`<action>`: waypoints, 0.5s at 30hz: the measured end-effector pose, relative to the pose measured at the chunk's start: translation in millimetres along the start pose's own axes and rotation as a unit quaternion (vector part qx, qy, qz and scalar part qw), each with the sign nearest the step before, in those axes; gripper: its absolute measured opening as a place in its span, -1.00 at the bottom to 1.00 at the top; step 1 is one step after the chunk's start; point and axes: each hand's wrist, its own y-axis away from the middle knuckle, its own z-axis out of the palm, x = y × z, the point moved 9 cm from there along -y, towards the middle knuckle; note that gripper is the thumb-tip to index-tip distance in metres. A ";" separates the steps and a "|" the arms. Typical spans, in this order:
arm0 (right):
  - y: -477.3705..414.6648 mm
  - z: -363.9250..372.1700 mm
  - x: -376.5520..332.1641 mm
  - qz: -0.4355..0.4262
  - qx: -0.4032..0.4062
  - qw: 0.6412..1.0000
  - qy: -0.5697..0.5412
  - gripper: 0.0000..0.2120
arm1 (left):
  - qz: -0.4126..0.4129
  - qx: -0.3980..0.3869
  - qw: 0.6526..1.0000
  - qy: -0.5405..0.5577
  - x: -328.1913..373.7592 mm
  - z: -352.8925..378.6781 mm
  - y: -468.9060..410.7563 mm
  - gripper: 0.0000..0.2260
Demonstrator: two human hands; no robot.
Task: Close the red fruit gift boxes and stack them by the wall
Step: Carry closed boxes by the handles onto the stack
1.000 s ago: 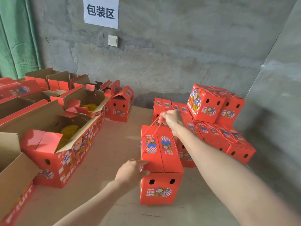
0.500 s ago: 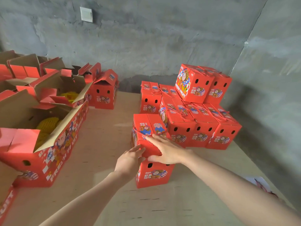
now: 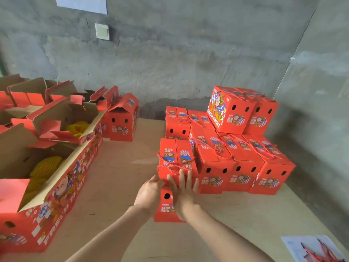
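Box [image 3: 175, 159] left of stack [image 3: 238, 159]: right hand [image 3: 186, 195] flat, fingers straight, on its end; left hand [image 3: 149, 193] at corner, grip unclear.

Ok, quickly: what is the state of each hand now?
Left hand: open, touching the closed red cardboard gift box.
Right hand: open, pressing the same box.

Soft, even daylight with faint shadows beside the stacked boxes [image 3: 236, 148]. The wide lens bends the edges. The picture is slightly soft throughout.

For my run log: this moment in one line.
left hand: on box side | right hand: flat on box front | box: closed, beside stack | open boxes: at left
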 end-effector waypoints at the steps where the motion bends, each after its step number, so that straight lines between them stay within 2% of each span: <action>1: -10.1 -0.6 4.9 0.000 -0.005 1.000 0.006 -0.08 | 0.013 -0.016 1.000 -0.009 2.2 3.8 -6.9 -0.63; 3: -27.9 -3.7 16.7 -0.001 -0.012 1.000 0.005 -0.06 | 0.038 -0.056 0.995 -0.076 5.4 15.9 -20.3 -0.49; 6: -52.8 -8.8 32.2 -0.008 -0.020 1.000 0.011 0.02 | 0.013 -0.133 0.978 -0.161 -3.7 30.7 -38.2 -0.34; 9: -78.2 -12.0 47.4 -0.015 -0.026 1.000 0.005 0.05 | -0.016 -0.180 0.971 -0.158 -5.4 39.6 -61.2 -0.26; 15: -125.6 -17.2 57.8 -0.037 -0.009 0.999 -0.030 0.00 | -0.057 -0.202 0.962 -0.175 -9.2 43.8 -109.1 -0.16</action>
